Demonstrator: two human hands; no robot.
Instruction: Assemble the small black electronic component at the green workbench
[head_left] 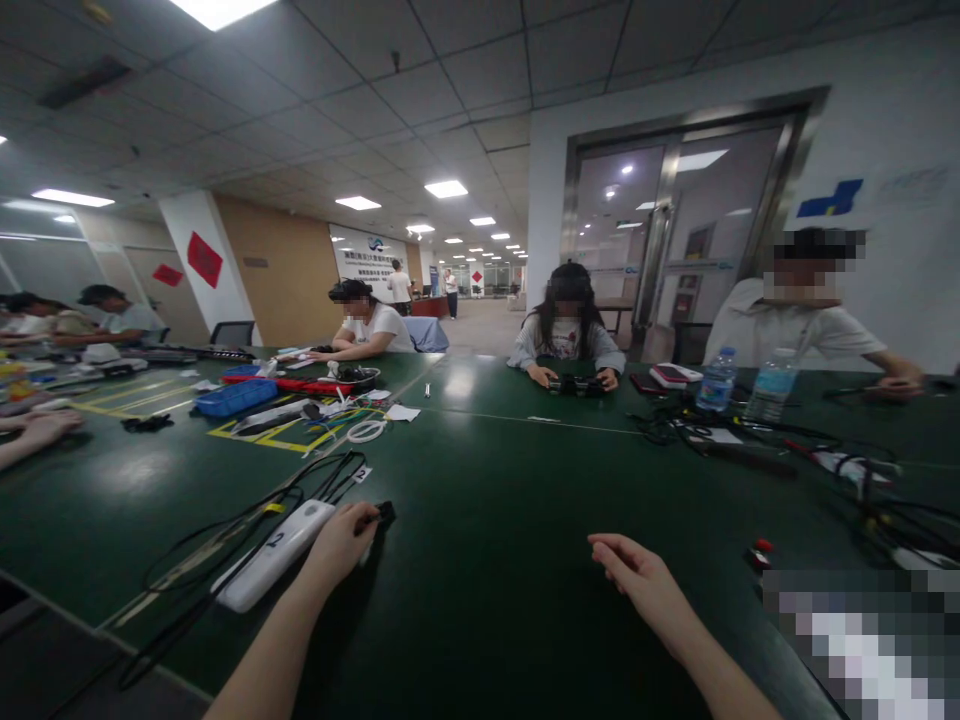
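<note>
My left hand (346,545) is closed in a pinch on a small black object (386,514), low over the dark green table (480,560). Its exact kind is too small to make out. Right beside that wrist lies a white power bank-like box (274,555) marked "2", with black cables (217,540) running around it. A paper tag (362,474) also marked "2" hangs on those cables. My right hand (630,572) hovers over the table to the right, fingers loosely bent and somewhat apart, with nothing visible in it.
Beyond my left hand are a blue tray (236,397), a coiled white cable (366,431) and yellow tape marks. Two water bottles (717,380) and tangled cables (862,480) lie on the right. Across the table, a person (571,330) holds a black device. Others sit along the sides.
</note>
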